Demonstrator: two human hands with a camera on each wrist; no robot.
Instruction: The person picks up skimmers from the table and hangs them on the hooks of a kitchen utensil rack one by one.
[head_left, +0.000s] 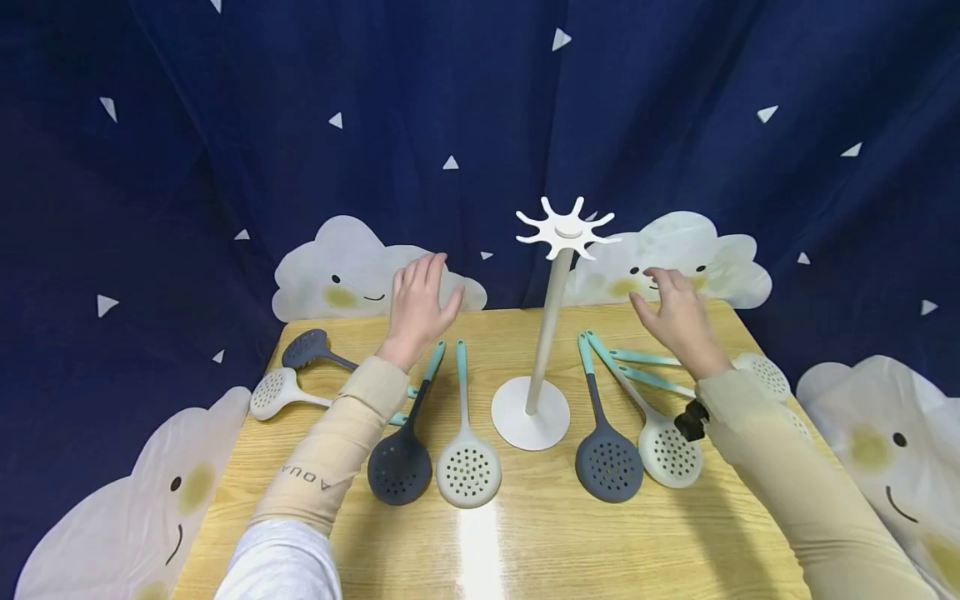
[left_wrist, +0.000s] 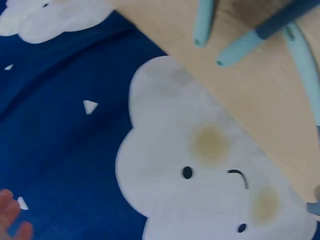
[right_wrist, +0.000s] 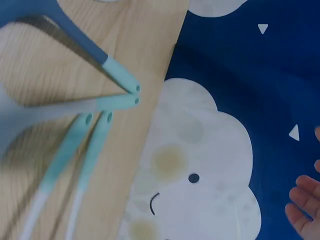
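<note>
My left hand [head_left: 418, 312] is raised over the back left of the table, fingers extended and nothing held. Below it lie a dark skimmer [head_left: 400, 467] and a white skimmer [head_left: 468, 472], both with mint handle ends. Over the back right, my right hand [head_left: 678, 321] hovers with relaxed fingers, also holding nothing. Under and beside it are another dark skimmer [head_left: 609, 464] and a white skimmer [head_left: 670, 450]. Between the hands stands a white utensil rack [head_left: 551, 321] with a round base and a star of hooks on top; no utensil hangs there.
At the left edge lie a dark slotted utensil [head_left: 306, 348] and a white slotted one [head_left: 273, 393], partly behind my left arm. More white slotted utensils [head_left: 762, 375] lie at the right edge, partly behind my right arm. A blue curtain [head_left: 450, 100] with cloud shapes surrounds the wooden table [head_left: 525, 533].
</note>
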